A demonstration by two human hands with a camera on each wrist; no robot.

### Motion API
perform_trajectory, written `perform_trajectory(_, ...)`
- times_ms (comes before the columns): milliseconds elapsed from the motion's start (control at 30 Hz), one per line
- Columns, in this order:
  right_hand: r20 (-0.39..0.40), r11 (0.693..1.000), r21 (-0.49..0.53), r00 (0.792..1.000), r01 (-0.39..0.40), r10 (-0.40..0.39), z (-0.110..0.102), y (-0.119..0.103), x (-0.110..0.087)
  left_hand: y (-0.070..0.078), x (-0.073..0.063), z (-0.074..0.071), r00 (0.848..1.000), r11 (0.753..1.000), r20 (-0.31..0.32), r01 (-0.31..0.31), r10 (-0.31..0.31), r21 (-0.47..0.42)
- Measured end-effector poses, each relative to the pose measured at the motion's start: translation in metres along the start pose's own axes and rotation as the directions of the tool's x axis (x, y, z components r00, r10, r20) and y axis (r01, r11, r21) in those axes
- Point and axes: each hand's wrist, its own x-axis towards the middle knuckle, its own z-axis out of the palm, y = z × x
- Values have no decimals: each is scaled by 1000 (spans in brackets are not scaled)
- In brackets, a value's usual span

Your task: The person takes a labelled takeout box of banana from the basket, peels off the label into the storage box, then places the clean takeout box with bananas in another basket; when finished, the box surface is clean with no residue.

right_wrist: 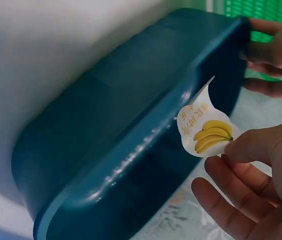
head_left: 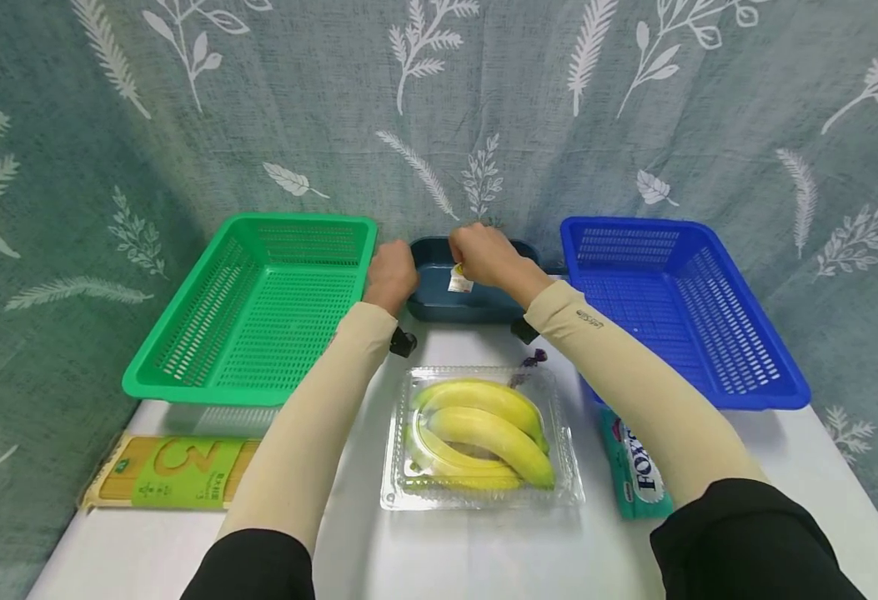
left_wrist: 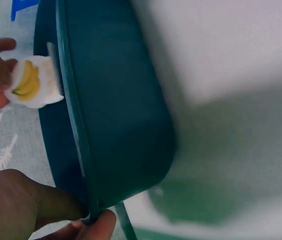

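Teal basin (head_left: 469, 310), upper centre of head view: left hand (head_left: 392, 273) pinches its rim (left_wrist: 76, 125), likely steadying it; right hand (head_left: 486, 252) pinches banana label (right_wrist: 200, 125) edgewise, perhaps leaving its front uncovered.

Left arm (head_left: 307, 442) and right arm (head_left: 649, 392) stretched to the tub (head_left: 469, 311), in pale sleeves (head_left: 344, 358), left hand (head_left: 391, 275) gripping the tub's left end, right hand (head_left: 486, 252) at the tub's far side, thumb (right_wrist: 253, 145) and finger pinching a card (right_wrist: 200, 127), other fingers (right_wrist: 218, 202) loosely apart.
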Motion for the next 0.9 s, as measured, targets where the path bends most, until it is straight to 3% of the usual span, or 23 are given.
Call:
perform_trajectory(233, 126, 985, -168, 992, 43, -22, 15, -5, 9, 3, -4, 0, 1000, 999, 20, -24, 23, 24)
perform_trajectory(433, 199, 969, -245, 980, 26, 23, 30, -2, 16, 6, -5, 1, 999, 1000, 26, -25, 25, 15)
perform_trajectory(900, 165, 977, -206, 986, 45, -10, 37, 2, 23, 4, -5, -1, 999, 1000, 41, -5, 4, 20)
